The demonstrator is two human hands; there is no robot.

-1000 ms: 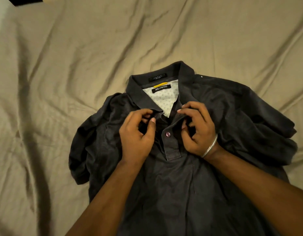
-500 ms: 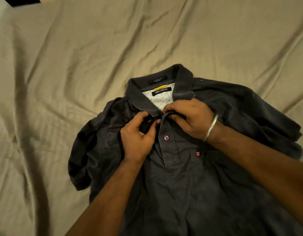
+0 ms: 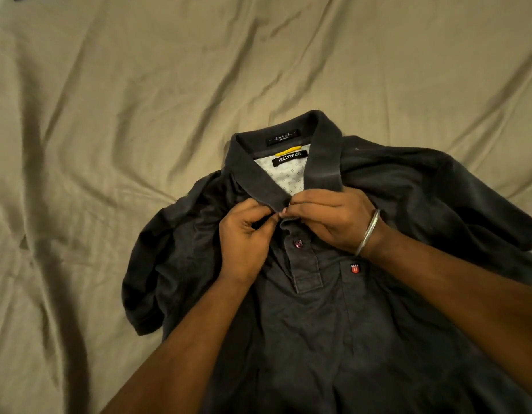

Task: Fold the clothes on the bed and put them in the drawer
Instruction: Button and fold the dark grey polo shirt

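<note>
A dark grey polo shirt (image 3: 333, 324) lies front-up on a wrinkled beige bedsheet (image 3: 109, 115), filling the view from the centre down toward 5 o'clock; its collar (image 3: 324, 162) points toward 12 o'clock, standing open so that the pale patterned neck lining shows, with a black "HOLLYWOOD" label (image 3: 289, 158) under a small yellow loop (image 3: 288, 151) and a size tag (image 3: 282, 137) above them. The left sleeve of the shirt is bunched toward 9 o'clock, the other side rumpled toward 3 o'clock.

Both hands meet at the top of the placket (image 3: 303, 258), just below the collar's points; the left hand (image 3: 244, 240) comes in from 7 o'clock, its thumb and curled fingers pinching the fabric edge at the collar's tip; the right hand (image 3: 327, 219) comes in from 4 o'clock, back upward, its fingers curled down and pinching the opposite edge of the placket, so that the fingertips of the two hands are touching or nearly so; whether a top button sits between them cannot be told. A silver bangle (image 3: 368, 231) rings the right wrist.

Below the hands a dark red button (image 3: 298, 243) is fastened on the placket; at 4 o'clock of it a small red crest logo (image 3: 355, 268) sits on the chest, just beside the right forearm.
</note>
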